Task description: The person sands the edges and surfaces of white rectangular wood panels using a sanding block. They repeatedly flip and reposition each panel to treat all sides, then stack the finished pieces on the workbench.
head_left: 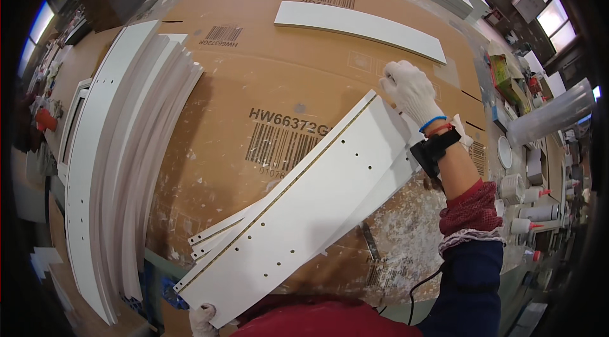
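A white drilled board (298, 210) with a brown groove along its long edge lies slantwise before me, on top of several similar boards (219, 235) fanned out beneath it. My left hand (203, 320), in a white glove, is closed on its near end, partly cut off by the lower rim. Past the far end of the board is my right hand (409, 88), also gloved, with its fingers curled closed. Whatever those fingers hold, if anything, is hidden. A black device (436, 149) is strapped at the right wrist.
Printed cardboard (222, 96) covers the worktable. On the left stands a long stack of white boards (108, 147); one white board (361, 27) lies alone at the back. Along the right edge are a clear plastic tube (552, 115), a tape roll (512, 189) and glue bottles (523, 226).
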{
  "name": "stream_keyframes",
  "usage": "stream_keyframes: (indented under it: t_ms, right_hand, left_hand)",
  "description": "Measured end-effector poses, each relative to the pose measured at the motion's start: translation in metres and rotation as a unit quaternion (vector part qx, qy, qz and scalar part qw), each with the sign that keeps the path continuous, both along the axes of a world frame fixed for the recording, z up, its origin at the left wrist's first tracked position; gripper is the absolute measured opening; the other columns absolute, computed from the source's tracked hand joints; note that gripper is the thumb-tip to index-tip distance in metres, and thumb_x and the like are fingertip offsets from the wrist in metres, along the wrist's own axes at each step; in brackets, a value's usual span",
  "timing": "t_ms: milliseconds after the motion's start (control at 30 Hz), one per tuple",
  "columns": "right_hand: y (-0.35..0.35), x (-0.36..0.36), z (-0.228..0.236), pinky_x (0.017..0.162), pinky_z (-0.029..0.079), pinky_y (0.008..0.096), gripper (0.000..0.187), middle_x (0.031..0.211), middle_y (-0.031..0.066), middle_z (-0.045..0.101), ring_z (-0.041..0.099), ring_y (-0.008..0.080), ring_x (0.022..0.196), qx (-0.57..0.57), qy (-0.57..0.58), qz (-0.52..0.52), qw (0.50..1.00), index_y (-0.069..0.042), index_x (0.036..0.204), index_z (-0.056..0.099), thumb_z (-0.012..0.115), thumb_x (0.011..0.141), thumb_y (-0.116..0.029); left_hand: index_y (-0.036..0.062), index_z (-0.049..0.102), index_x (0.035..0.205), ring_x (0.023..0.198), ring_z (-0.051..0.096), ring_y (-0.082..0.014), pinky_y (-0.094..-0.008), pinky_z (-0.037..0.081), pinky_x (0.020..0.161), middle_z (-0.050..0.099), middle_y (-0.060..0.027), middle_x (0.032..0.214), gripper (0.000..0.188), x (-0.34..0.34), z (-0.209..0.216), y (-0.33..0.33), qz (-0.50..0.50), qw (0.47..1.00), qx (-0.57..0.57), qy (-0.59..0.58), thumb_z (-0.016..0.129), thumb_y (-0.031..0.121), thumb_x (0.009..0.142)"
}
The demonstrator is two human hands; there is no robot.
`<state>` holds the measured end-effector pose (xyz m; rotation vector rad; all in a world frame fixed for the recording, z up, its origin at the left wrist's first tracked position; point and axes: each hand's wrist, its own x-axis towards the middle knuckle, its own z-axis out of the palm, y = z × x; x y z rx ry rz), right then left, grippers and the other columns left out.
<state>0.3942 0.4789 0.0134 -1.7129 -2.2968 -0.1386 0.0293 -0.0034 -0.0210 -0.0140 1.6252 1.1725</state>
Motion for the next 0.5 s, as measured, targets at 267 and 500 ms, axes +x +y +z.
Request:
stream_keyframes:
  t_ms: [267,500]
  right_hand:
    - [0.004,-0.01,0.003,0.08,0.051,0.0444,0.025,0.096,0.0168,0.068,0.066,0.0362,0.09,-0.058,0.06,-0.02,0.996,-0.006,0.094,0.068,0.06,0.086,-0.028]
    - [0.01,0.008,-0.01,0.081,0.051,0.044,0.03,0.094,0.0179,0.07,0.066,0.0363,0.09,-0.007,0.01,-0.066,0.998,-0.008,0.095,0.07,0.061,0.082,-0.033]
  left_hand:
    - [0.0,0.06,0.109,0.046,0.054,-0.0158,-0.0253,0.036,0.037,0.065,-0.0105,0.072,0.048,0.001,0.003,0.003,-0.016,0.999,0.04,0.018,0.071,0.038,0.082]
    - [-0.0032,0.055,0.119,0.067,0.063,-0.0215,-0.0324,0.048,0.056,0.067,-0.015,0.09,0.048,-0.014,-0.031,-0.003,-0.001,0.996,0.09,-0.026,0.067,0.024,0.082]
